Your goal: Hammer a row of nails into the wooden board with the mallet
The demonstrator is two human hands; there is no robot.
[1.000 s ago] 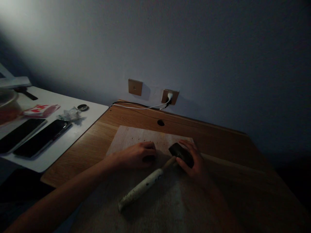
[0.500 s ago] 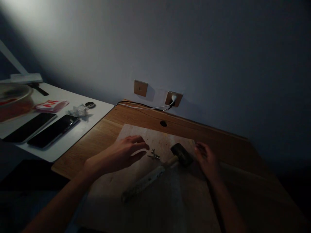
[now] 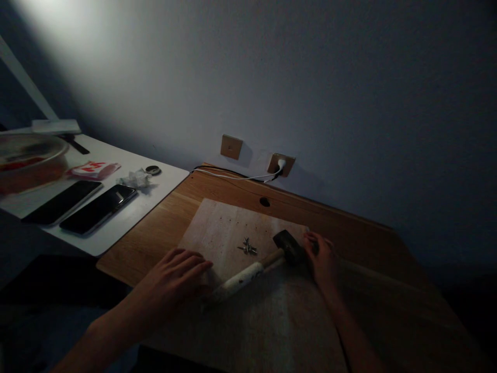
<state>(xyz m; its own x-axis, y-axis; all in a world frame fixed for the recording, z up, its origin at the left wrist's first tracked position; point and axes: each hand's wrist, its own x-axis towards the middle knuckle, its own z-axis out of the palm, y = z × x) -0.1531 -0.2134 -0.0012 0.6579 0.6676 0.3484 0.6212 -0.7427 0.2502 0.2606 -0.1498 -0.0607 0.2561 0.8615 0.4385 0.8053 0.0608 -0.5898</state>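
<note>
A thin wooden board [image 3: 267,316] lies on the wooden desk. On it rests a hammer with a dark head [image 3: 289,247] and a worn, whitish handle [image 3: 240,278]. A small heap of metal nails or screws [image 3: 247,247] sits beyond the handle. My left hand [image 3: 176,277] is palm down at the board's left side, fingers stretched out, holding nothing. At the right edge of the board, close to the hammer head, is my right hand [image 3: 321,256]. Its fingers are bent and apart from the thumb; I see nothing held there, though shadow hides part of it.
Left of the desk, a white table [image 3: 155,194] bears two phones [image 3: 99,209], a crumpled plastic wrapper [image 3: 135,178], a red-and-white packet [image 3: 93,169] and a clear tub [image 3: 31,163]. Cables run to a wall socket [image 3: 281,164]. A round hole [image 3: 264,202] pierces the desk.
My left hand has drawn back from beside the metal pieces to the board's left side and flattened. My right hand has shifted slightly toward the hammer head. The view has moved a little.
</note>
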